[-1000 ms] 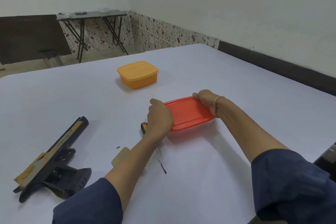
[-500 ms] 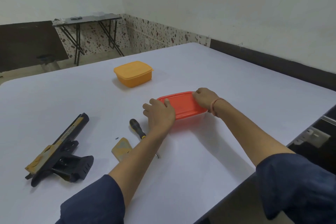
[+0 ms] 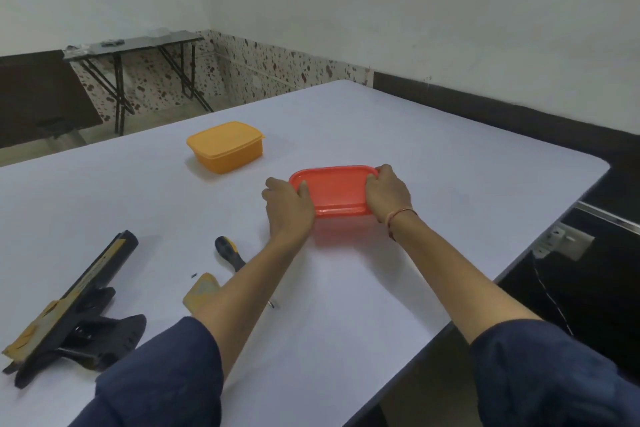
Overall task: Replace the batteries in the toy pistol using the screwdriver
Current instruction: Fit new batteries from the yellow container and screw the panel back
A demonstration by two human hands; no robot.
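The toy pistol lay near left on the table, the screwdriver right of it, the near box centre, the far box behind, leftward.

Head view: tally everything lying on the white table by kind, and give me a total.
Lidded containers: 2, the yellow container and the red container, which the left hand and right hand grip
Toy pistol: 1
Screwdriver: 1
Loose yellow cover: 1
Small dark bit, perhaps a screw: 1
Total: 6

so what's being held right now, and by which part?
The red container, by its two short ends: left hand on the left end, right hand on the right.
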